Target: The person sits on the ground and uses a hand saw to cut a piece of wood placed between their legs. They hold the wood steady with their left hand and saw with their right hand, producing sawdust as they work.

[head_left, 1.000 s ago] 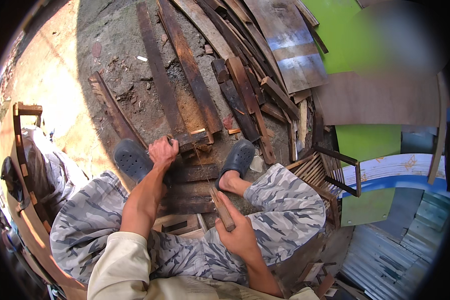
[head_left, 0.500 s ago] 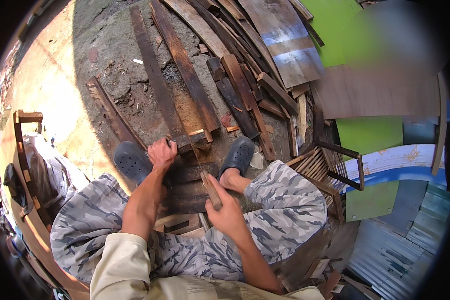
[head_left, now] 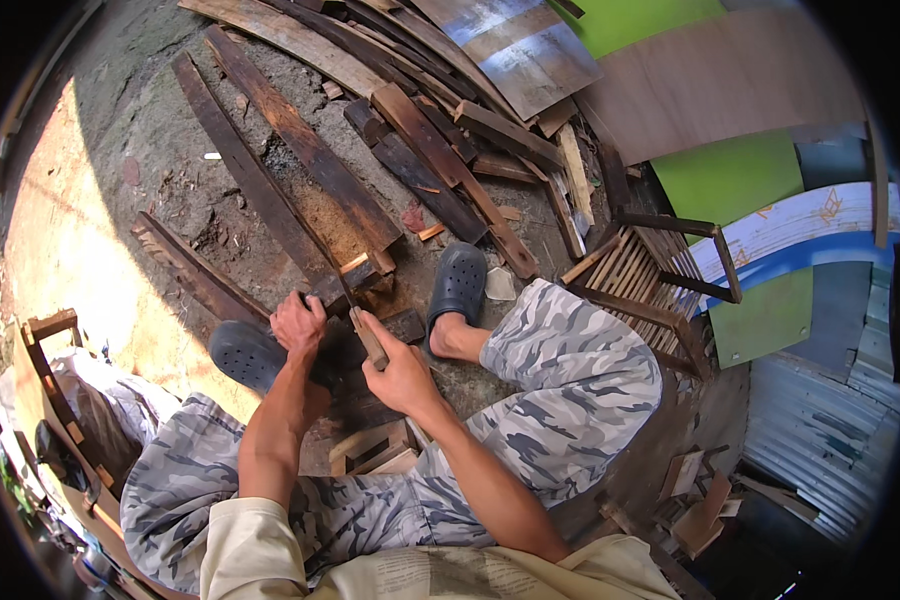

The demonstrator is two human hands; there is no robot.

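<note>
My right hand (head_left: 400, 375) is closed round the wooden handle of a handsaw (head_left: 370, 342). Its thin blade, seen nearly edge-on, runs forward along the right side of a long dark plank (head_left: 255, 185). Close to the plank's near end, my left hand (head_left: 298, 322) presses down with its fingers curled over the wood. Beside that plank on the right lies a second, brown-stained plank (head_left: 310, 145). Sawdust (head_left: 328, 218) covers the ground between the two. Below the near ends, the dark wood supporting them is partly hidden by my hands.
My feet, in dark clogs (head_left: 458, 285), flank the work. A curved board (head_left: 195, 265) lies to the left. Stacked timber offcuts (head_left: 440, 165) fill the far middle. A slatted wooden rack (head_left: 635, 265) stands at right, near green panels (head_left: 730, 185) and corrugated metal sheets (head_left: 820, 430).
The view has shifted, so the planks appear further left. My right hand and the saw handle have moved forward, closer to the plank's end. My left hand keeps its place on the plank.
</note>
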